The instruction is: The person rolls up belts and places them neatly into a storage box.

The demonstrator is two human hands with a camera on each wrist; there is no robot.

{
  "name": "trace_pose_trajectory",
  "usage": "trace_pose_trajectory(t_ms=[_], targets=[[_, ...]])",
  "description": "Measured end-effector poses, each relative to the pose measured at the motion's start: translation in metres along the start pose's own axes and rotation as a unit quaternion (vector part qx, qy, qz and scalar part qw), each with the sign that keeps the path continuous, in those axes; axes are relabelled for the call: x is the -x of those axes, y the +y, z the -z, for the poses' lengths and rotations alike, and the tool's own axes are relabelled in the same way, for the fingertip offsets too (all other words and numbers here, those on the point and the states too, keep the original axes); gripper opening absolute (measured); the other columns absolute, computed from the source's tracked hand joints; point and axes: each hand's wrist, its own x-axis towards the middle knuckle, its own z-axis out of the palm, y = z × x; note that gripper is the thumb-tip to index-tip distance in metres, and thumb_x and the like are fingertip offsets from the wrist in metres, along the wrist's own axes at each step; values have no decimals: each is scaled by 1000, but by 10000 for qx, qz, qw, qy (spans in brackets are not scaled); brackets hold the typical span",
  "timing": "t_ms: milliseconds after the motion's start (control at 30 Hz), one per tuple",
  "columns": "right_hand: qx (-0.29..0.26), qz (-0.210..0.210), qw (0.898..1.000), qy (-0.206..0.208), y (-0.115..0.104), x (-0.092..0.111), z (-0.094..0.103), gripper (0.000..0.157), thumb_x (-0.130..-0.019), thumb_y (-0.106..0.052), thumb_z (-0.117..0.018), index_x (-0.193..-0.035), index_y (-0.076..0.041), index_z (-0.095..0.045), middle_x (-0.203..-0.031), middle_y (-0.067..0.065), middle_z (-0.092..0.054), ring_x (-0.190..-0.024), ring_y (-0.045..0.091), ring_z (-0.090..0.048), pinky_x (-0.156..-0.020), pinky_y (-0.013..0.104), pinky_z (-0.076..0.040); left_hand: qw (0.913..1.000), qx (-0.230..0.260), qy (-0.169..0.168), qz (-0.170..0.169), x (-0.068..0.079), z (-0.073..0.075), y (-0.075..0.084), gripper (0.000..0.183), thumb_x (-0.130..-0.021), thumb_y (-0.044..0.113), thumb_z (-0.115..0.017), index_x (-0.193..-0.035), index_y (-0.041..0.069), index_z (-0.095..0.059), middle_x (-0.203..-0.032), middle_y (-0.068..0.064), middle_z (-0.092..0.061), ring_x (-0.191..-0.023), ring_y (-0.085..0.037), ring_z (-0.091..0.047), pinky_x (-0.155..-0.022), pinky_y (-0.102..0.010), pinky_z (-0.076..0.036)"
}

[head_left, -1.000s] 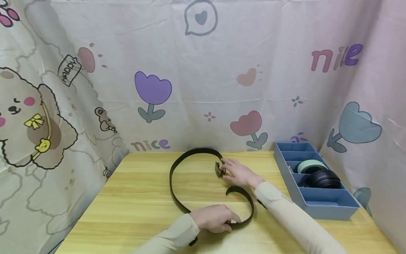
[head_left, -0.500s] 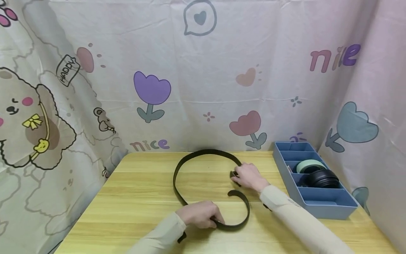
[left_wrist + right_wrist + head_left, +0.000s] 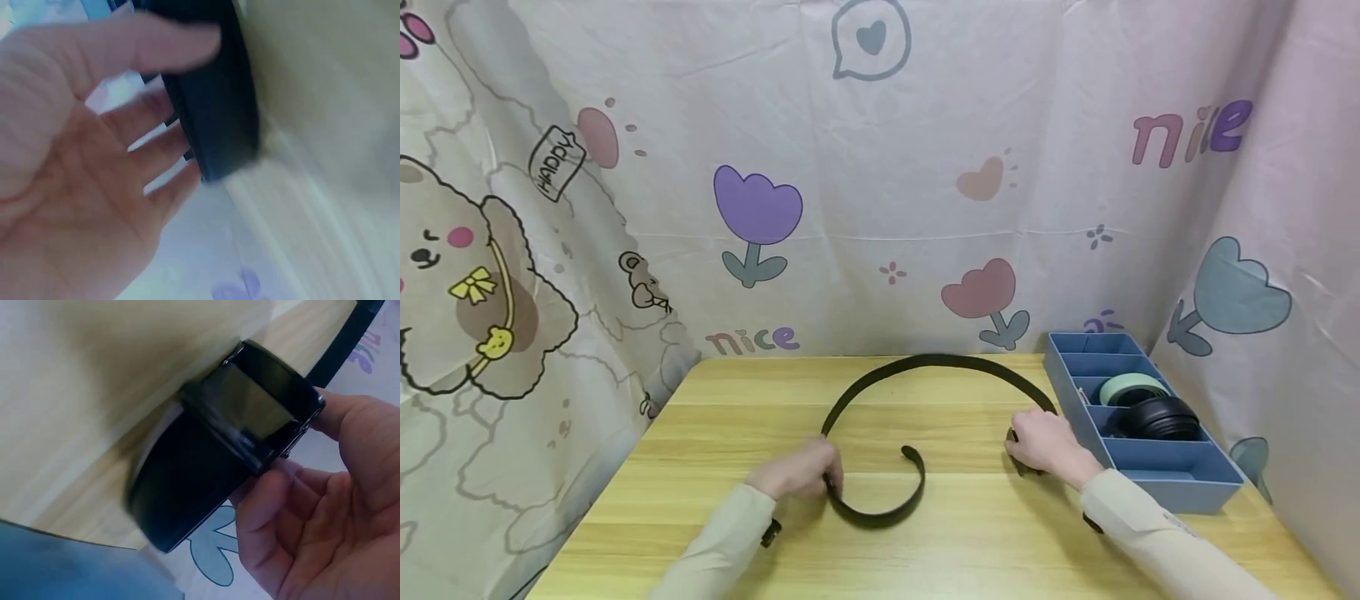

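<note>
Holds a dark belt [image 3: 940, 361] in both hands, well apart from each other above the pale wooden tabletop [image 3: 700, 433]; pinches the strap with the left hand [image 3: 797, 469], with the thumb across one face and the fingers behind it in the left wrist view; grips the buckle [image 3: 250, 409] between the thumb and curled fingers of the right hand [image 3: 1047, 442], near the left wall of a blue box [image 3: 1180, 497]; between the hands, bows in a wide arc up to the tabletop's far edge; past the left hand, curls round towards the near side and back up to a free tip, pointing away from the person; cannot tell from the blur how much of the strap touches the wood.

Stands at the right of the tabletop, in the case of the box, divided into five compartments; contains a pale green coil [image 3: 1122, 385] in the third from the back and a black coil [image 3: 1163, 418] in the fourth; wears beige sleeves [image 3: 718, 533] with a dark band [image 3: 771, 533] at each wrist; hangs behind it all, as a printed cloth [image 3: 857, 167], with tulips, hearts and "nice".
</note>
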Motion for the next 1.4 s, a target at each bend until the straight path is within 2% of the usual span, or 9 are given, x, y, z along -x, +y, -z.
trace_pose_trajectory(t_ms=[133, 233, 367, 500, 633, 800, 967, 1200, 1400], targets=[[-138, -216, 9996, -119, -10, 3, -1, 30, -81, -17, -69, -59, -14, -49, -58, -1, -45, -55, 18, -47, -48, 38, -40, 9907, -895, 1014, -152, 2, -4, -33, 26, -66, -10, -77, -66, 16, -75, -77, 3, -71, -90, -19, -67, -101, -43, -46], [-69, -167, 9998, -129, -23, 2, 1, 35, -84, -26, -72, -60, -14, -50, -58, 0, -47, -54, 17, -48, -47, 40, -41, 9894, -724, 1238, 226, 3, -7, -42, 19, -71, -10, -73, -74, 9, -75, -90, -8, -72, -106, -34, -64, -100, -48, -46], [-210, 93, 9997, -79, -46, -6, 1, 31, -85, -30, -74, -64, -14, -57, -63, 0, -59, -58, 17, -55, -50, 41, -44, 9887, -468, 1235, 707, -4, -9, -28, 11, -87, 6, -69, -97, 6, -74, -99, -9, -73, -103, -30, -65, -92, -45, -52], [-506, 453, 9977, -18, -70, -13, -2, 19, -84, -30, -75, -77, -14, -69, -81, 2, -72, -70, 18, -65, -58, 42, -51, 9921, -387, 1041, 587, -19, -14, 1, 20, -94, 26, -63, -101, 10, -73, -91, -1, -74, -83, -17, -67, -80, -36, -54], [-924, 752, 9928, -120, -93, -20, -8, 18, -86, -27, -74, -87, -9, -72, -83, 5, -73, -68, 19, -65, -60, 40, -53, 9966, -321, 629, 435, -35, -23, 28, 22, -92, 36, -66, -90, 15, -66, -78, 6, -65, -67, -7, -58, -64, -25, -49], [-1998, 1242, 9710, -426, -113, -29, -19, 14, -94, -17, -63, -93, -3, -66, -77, 5, -67, -63, 13, -58, -57, 28, -50, 9955, -769, 551, 109, -51, -32, 43, 11, -91, 23, -69, -91, 15, -62, -82, 6, -60, -70, -3, -52, -63, -21, -46], [-2334, 1458, 9608, -332, -118, -34, -31, 15, -94, -5, -60, -79, -7, -58, -65, -2, -52, -57, 8, -44, -53, 23, -40, 9981, -410, 415, -185, -60, -33, 43, 6, -91, 11, -68, -94, 15, -67, -82, 5, -61, -73, -4, -53, -68, -20, -46], [-1957, 1663, 9655, 437, -118, -36, -37, 18, -82, 7, -61, -75, -9, -68, -67, 0, -64, -58, 8, -49, -55, 24, -43, 9953, 158, 565, 772, -72, -30, 46, 20, -82, 20, -79, -89, 9, -63, -74, 5, -57, -66, -7, -47, -62, -22, -41], [-1193, 1978, 9707, 661, -121, -33, -38, 8, -88, 0, -61, -84, -6, -61, -66, 2, -60, -57, 13, -51, -50, 27, -42, 9890, 217, 737, 1262, -77, -31, 48, 34, -72, 27, -86, -93, 9, -65, -85, -1, -66, -73, -11, -53, -71, -28, -47]])
